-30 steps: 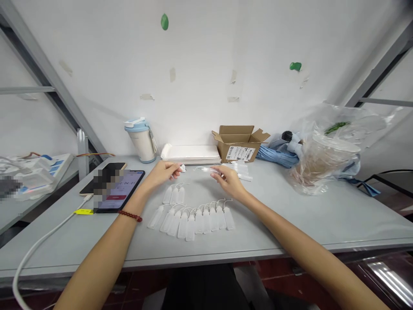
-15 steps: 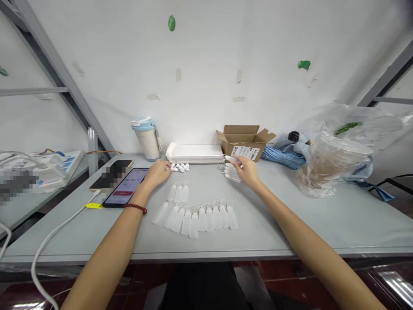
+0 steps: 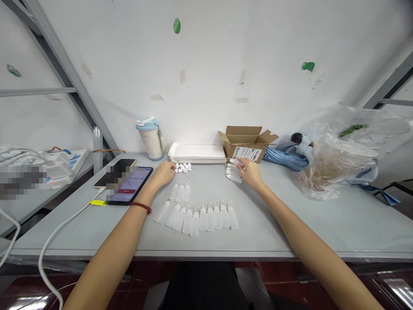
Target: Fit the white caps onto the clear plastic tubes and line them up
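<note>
Front edge of the grey surface (image 3: 254, 228): it runs across below everything, just beyond my lap.
Long row: the front bottles (image 3: 194, 224), translucent with thin curved tubes, lie side by side near the front edge, centre; their arrangement has not altered.
Short row: three bottles (image 3: 179, 192) lie behind its left part, also unaltered.
Left hand: mine (image 3: 164, 173), drawn back toward the surface's left edge over the last second; it now touches or nearly touches the left end of the white caps. My fingers are bent together; I cannot tell if one cap is pinched.
White caps (image 3: 183, 167): a small cluster toward the back edge, more of it uncovered since my hand moved.
Right hand: mine (image 3: 251, 172), farther right and back than a second ago, when it held a tubed bottle in mid-surface. Thumb and fingers now pinch an end of the rearmost bottle (image 3: 232, 161).
Back group: a few bottles (image 3: 233, 178) beside that one; the carried bottle seems to be here now, so neither front row has gained one.
Back edge: a white stack (image 3: 197, 151), then an open cardboard box (image 3: 229, 148) right of it.
</note>
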`<state>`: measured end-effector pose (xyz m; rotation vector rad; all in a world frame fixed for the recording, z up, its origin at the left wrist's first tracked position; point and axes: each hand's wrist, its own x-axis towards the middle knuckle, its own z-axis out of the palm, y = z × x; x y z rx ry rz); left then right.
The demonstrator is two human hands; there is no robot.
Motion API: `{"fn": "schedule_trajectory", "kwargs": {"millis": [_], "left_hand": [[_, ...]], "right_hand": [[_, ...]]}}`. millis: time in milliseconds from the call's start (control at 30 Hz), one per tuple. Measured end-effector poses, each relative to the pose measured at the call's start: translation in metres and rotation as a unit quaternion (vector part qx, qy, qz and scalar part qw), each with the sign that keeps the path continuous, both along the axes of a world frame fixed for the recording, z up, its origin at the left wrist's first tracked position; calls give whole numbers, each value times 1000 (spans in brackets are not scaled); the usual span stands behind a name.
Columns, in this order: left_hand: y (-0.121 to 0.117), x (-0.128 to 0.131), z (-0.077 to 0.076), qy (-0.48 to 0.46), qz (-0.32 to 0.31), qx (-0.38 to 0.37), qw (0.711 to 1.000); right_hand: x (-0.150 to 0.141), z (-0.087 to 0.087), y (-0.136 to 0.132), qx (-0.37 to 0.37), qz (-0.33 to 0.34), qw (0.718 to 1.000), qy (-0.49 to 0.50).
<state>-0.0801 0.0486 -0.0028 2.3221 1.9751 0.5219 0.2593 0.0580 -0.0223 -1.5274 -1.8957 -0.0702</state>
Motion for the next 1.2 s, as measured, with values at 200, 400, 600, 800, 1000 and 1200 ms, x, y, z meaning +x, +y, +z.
{"fn": "schedule_trajectory", "kwargs": {"millis": [200, 400, 600, 800, 1000, 1200], "left_hand": [[0, 0, 1, -2, -10, -11, 1000], [0, -1, 1, 8, -11, -7, 1000], [-3, -3, 1, 30, -14, -9, 999], [-2, -5, -1, 49, -25, -21, 998], [2, -11, -5, 66, -30, -39, 997], [3, -13, -7, 59, -30, -44, 997]], "right_hand": [[2, -3, 2, -4, -3, 1000, -14], [5, -6, 4, -13, 12, 1000, -26], [5, -7, 4, -19, 18, 999, -25], [6, -4, 6, -37, 22, 999, -26], [6, -3, 6, -38, 16, 999, -20], [2, -7, 5, -15, 19, 999, -24]]}}
